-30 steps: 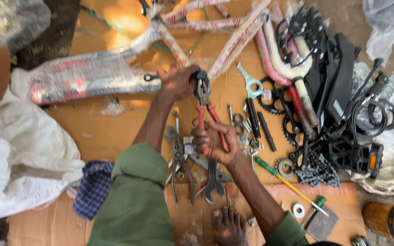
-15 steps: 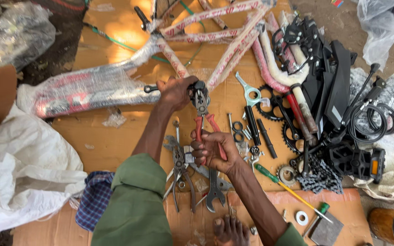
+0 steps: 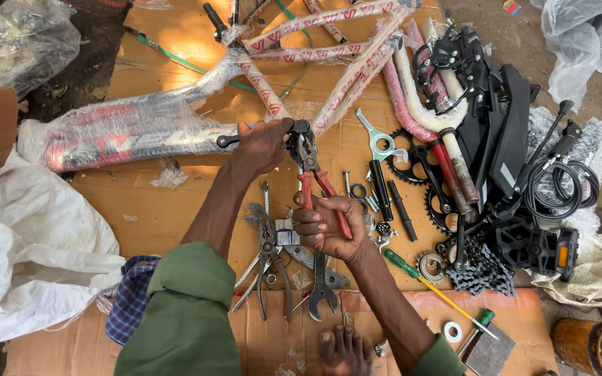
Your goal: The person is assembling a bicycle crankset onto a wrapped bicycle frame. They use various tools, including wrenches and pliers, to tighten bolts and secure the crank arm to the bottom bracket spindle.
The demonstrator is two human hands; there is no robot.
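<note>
Both our hands barely shifted — pliers [image 3: 313,174] stay mid-frame. Our right hand [image 3: 329,226] squeezes the red handles; our left hand [image 3: 265,143] grips the wrapped bicycle frame [image 3: 134,125].

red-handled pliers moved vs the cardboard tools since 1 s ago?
No. The red-handled pliers stay between the frame joint and the open-end spanner; only the camera shifted.

Surface: we see flattened brown cardboard [image 3: 175,209] spread over dirt ground.
Far: a plastic-wrapped bicycle frame [image 3: 141,125].
Middle: loose pliers [image 3: 267,257], an open-ended spanner [image 3: 322,292], a green-handled screwdriver [image 3: 412,271].
Right: a bicycle chain [image 3: 482,268], a black pedal [image 3: 534,247], chainrings [image 3: 412,163].
Left: a white sack [image 3: 29,251].
</note>
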